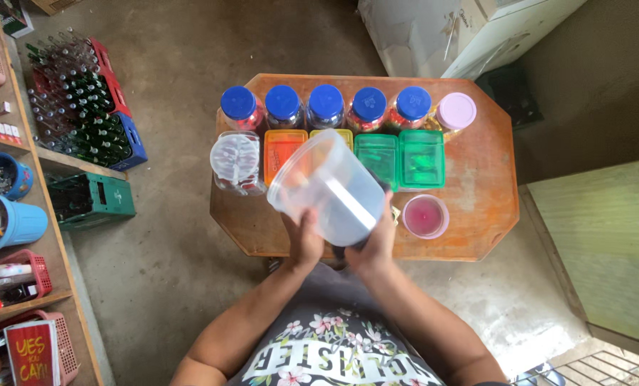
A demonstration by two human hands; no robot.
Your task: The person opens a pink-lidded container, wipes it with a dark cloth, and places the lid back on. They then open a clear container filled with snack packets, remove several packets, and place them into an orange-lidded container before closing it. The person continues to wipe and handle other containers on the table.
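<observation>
Both hands hold one clear plastic jar point(330, 189) above the near edge of the wooden tabletop point(477, 207). The jar is tilted, its open mouth turned up and away from the person, and it looks empty. The left hand point(303, 239) is clenched on the jar's lower side; the right hand point(376, 239) grasps the base end, where something dark shows under the jar, too hidden to name.

Taking the jar as landmark: behind it stands a row of five blue-lidded jars point(326, 104), filled and capped, with a pink-lidded jar point(456, 111) at the row's right end. Between that row and the jar lie flat boxes, an orange box point(283, 150), a yellow one mostly hidden, and two green boxes point(405, 159). Just left of the jar stands another clear jar with a white lid point(236, 161). To its right, near but apart, lies a pink lid point(425, 216), underside up.

As a judgement, most containers are closed and lined up, while the held jar is uncapped, so its handling looks unfinished. The jar sits wholly in the grip, lifted clear of the tabletop.
</observation>
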